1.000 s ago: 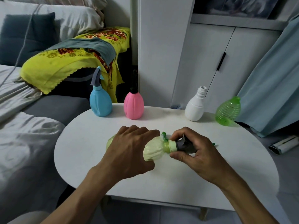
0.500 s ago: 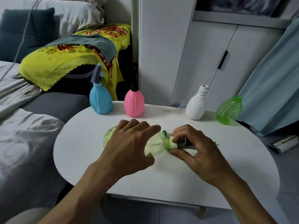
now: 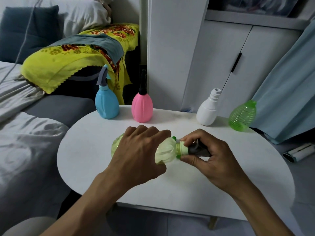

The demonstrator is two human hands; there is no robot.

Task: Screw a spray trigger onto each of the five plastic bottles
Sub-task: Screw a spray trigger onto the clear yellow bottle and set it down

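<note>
A pale yellow-green bottle (image 3: pixel 166 150) lies on its side over the white round table (image 3: pixel 85 150). My left hand (image 3: pixel 138 154) grips its body. My right hand (image 3: pixel 209 159) is closed on the dark spray trigger (image 3: pixel 196 149), whose pale collar sits at the bottle's neck. At the table's back stand a blue bottle (image 3: pixel 107 103) with a grey trigger and a pink bottle (image 3: pixel 142 107) with a black trigger. A white bottle (image 3: pixel 208 109) with a bare threaded neck and a ribbed green bottle (image 3: pixel 242 116) without a trigger stand at the back right.
A grey sofa (image 3: pixel 56 106) with a yellow floral cloth (image 3: pixel 71 55) borders the table on the left. White cabinet doors (image 3: pixel 221 62) rise behind it. A blue curtain (image 3: pixel 286 86) hangs at the right, with a rolled object (image 3: pixel 298 152) on the floor below.
My right hand's fingers have shifted around the trigger's collar at the neck. The bottle has stayed lying in my left hand at about the same place. The view has moved slightly.
</note>
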